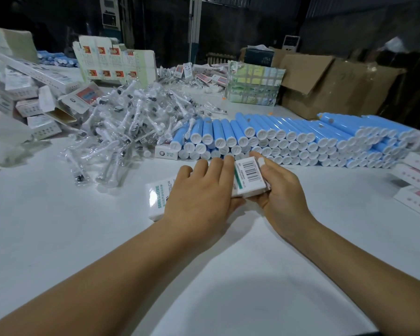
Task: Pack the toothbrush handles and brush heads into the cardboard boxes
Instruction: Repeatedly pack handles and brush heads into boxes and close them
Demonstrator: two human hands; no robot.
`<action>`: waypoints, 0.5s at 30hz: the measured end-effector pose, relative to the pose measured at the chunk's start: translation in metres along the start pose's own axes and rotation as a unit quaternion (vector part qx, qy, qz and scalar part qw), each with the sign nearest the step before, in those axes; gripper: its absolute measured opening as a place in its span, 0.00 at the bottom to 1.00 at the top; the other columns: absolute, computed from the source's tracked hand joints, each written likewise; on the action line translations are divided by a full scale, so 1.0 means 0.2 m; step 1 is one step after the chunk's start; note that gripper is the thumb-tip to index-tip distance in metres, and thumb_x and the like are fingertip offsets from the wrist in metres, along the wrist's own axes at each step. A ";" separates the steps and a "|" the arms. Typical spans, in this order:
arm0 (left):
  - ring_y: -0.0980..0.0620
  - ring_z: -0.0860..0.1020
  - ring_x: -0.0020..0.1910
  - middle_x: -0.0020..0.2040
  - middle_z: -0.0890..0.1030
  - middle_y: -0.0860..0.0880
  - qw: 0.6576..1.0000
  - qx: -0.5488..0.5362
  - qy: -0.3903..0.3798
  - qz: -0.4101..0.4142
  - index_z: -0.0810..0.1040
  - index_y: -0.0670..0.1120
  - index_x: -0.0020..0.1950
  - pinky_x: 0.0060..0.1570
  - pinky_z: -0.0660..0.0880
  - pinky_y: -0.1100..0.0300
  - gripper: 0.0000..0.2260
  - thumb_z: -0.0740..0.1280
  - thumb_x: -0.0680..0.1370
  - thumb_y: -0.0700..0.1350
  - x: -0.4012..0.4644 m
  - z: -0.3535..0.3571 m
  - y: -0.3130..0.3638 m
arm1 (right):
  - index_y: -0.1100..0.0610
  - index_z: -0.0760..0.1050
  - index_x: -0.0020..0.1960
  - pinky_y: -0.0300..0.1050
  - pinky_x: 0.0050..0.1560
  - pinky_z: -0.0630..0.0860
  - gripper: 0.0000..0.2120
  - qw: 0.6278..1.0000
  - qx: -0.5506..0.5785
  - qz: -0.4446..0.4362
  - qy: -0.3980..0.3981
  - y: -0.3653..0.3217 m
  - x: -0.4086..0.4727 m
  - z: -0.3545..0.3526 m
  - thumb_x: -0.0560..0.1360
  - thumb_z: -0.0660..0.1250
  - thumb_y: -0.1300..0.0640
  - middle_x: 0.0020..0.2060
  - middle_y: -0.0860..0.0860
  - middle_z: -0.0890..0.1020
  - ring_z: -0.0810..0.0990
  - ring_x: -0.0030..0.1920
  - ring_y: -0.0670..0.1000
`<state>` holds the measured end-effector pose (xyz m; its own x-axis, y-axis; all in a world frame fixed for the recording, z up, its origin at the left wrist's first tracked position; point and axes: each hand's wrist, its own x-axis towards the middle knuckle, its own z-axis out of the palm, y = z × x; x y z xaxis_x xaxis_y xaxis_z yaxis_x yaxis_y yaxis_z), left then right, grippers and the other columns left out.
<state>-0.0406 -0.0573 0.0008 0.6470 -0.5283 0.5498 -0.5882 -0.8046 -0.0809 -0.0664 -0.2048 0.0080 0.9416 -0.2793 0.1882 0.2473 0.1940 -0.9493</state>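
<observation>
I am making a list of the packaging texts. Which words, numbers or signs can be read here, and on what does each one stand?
"SONIC ELECTRIC": side of the white box under the left hand.
Barcode with digits, too small to read: end of the box gripped by the right hand.
Print on the flat cartons behind and the boxes at left: too blurred.

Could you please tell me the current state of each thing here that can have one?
Box: lying flat, held by both hands.
Left hand: fingers straight, pressing the box.
Right hand: curled round the box end.
Handles: stacked in rows.
Brush heads: heaped, wrapped.
Carton: flaps open.
</observation>
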 end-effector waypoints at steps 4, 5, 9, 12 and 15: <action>0.45 0.70 0.58 0.64 0.71 0.47 1.000 0.010 -0.009 0.006 0.57 0.43 0.75 0.52 0.66 0.51 0.33 0.53 0.77 0.63 0.00 0.00 0.00 | 0.51 0.77 0.57 0.41 0.36 0.79 0.14 1.000 -0.007 0.000 0.010 0.01 0.00 -0.01 0.80 0.56 0.62 0.44 0.51 0.86 0.84 0.45 0.49; 0.45 0.70 0.58 0.65 0.70 0.47 1.000 0.017 -0.010 0.009 0.56 0.43 0.75 0.52 0.65 0.51 0.33 0.54 0.78 0.63 0.00 0.00 0.00 | 0.50 0.77 0.56 0.41 0.36 0.79 0.14 1.000 -0.011 0.000 0.009 0.01 0.00 -0.01 0.80 0.56 0.62 0.44 0.51 0.86 0.84 0.44 0.49; 0.44 0.70 0.56 0.64 0.71 0.46 0.999 0.042 -0.012 0.025 0.57 0.41 0.75 0.51 0.66 0.51 0.33 0.56 0.79 0.62 -0.01 -0.01 0.04 | 0.50 0.79 0.55 0.41 0.35 0.79 0.16 0.999 -0.002 0.000 0.032 0.02 -0.01 0.00 0.78 0.55 0.64 0.41 0.51 0.86 0.84 0.42 0.48; 0.45 0.71 0.54 0.62 0.71 0.45 0.998 0.061 -0.009 0.027 0.57 0.40 0.74 0.48 0.66 0.52 0.32 0.55 0.79 0.61 -0.02 -0.03 0.07 | 0.51 0.80 0.54 0.41 0.36 0.79 0.16 0.998 0.021 -0.001 0.052 0.04 -0.01 0.01 0.78 0.55 0.62 0.40 0.51 0.85 0.84 0.41 0.48; 0.44 0.70 0.54 0.62 0.70 0.45 0.997 0.073 -0.016 0.028 0.54 0.39 0.75 0.48 0.65 0.51 0.32 0.53 0.80 0.60 -0.02 -0.03 0.07 | 0.49 0.82 0.48 0.41 0.37 0.79 0.15 0.998 0.033 0.002 0.046 0.05 -0.02 0.01 0.78 0.56 0.57 0.38 0.49 0.85 0.83 0.40 0.47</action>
<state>-0.0546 -0.0657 0.0024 0.6318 -0.5793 0.5150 -0.5485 -0.8036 -0.2310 -0.0665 -0.1993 -0.0014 0.9185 -0.3625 0.1580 0.2614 0.2566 -0.9305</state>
